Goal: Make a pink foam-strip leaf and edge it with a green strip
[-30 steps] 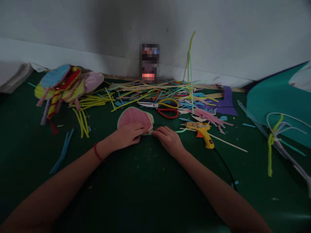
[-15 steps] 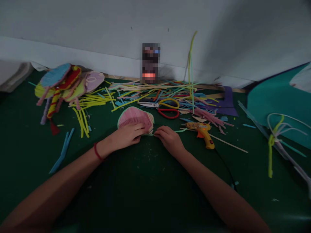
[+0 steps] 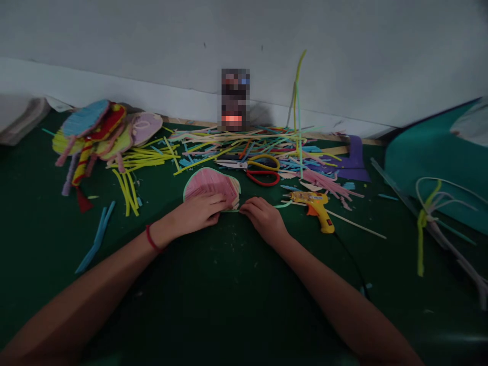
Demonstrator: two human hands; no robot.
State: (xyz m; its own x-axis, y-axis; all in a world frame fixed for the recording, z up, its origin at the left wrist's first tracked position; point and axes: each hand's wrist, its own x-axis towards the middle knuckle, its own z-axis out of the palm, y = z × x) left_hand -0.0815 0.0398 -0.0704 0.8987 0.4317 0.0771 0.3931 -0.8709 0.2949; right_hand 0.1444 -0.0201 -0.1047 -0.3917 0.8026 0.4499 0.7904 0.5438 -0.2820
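Note:
A pink striped, rounded flat piece [image 3: 211, 184] lies on the green table, with a mint-green edging around its outline. My left hand [image 3: 204, 209] lies across its lower part, fingers over the top and thumb near the lower edge, holding it against the table. At the piece's lower right corner, my right hand [image 3: 264, 215] is closed in a pinch on a mint-green pipe cleaner [image 3: 282, 205]. The strip's free end shows to the right of that hand, by the nozzle of a yellow glue gun [image 3: 318, 206]. My right fingertips partly hide the strip.
Scissors [image 3: 263, 170] with yellow and red handles lie behind the piece, before a heap of colored pipe cleaners [image 3: 244, 140]. Finished-looking fan shapes [image 3: 86, 119] are stacked at left. A blurred upright phone-like object [image 3: 234, 99] leans at the wall. Teal sheet [image 3: 415, 152] stands right.
The whole view has shifted slightly, so things sit a little further left. Both hands keep nearly the same pose on the pink piece and the strip.

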